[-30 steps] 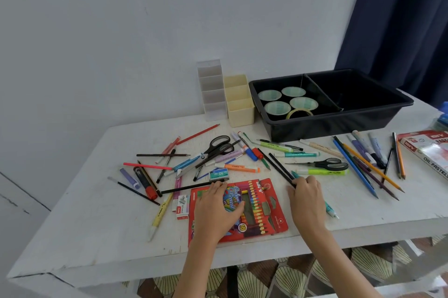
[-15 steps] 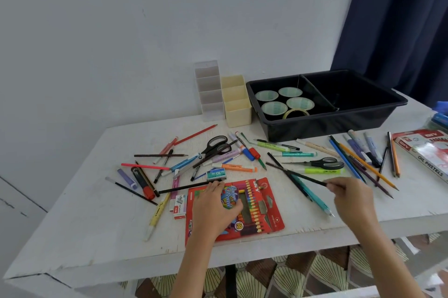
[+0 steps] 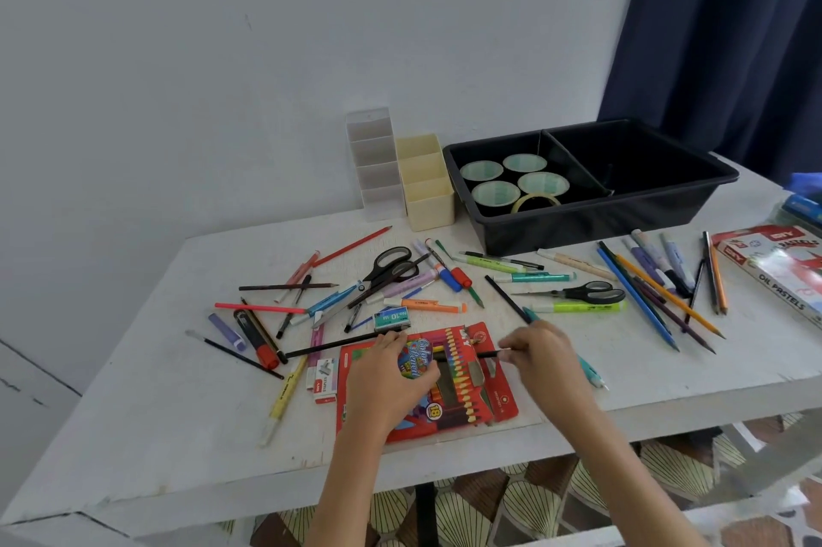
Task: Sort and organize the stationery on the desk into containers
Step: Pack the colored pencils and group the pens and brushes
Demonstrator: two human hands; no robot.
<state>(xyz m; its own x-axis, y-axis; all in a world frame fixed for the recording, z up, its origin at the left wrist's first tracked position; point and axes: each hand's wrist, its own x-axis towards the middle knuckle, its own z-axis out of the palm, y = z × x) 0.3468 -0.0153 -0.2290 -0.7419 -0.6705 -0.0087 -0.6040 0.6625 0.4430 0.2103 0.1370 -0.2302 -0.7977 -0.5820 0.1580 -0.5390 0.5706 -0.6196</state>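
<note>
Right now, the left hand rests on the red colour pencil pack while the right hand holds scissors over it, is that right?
Not quite: in the head view the right hand pinches a thin black pencil, not scissors, over the red colour pencil pack. The left hand does rest on that pack.

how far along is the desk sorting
Early. Done: tape rolls sit in the left compartment of the black tray. In hand: the right hand pinches a black pencil over the red pencil pack, which the left hand rests on. Left: scissors, markers and pencils lie scattered across the table.
</note>
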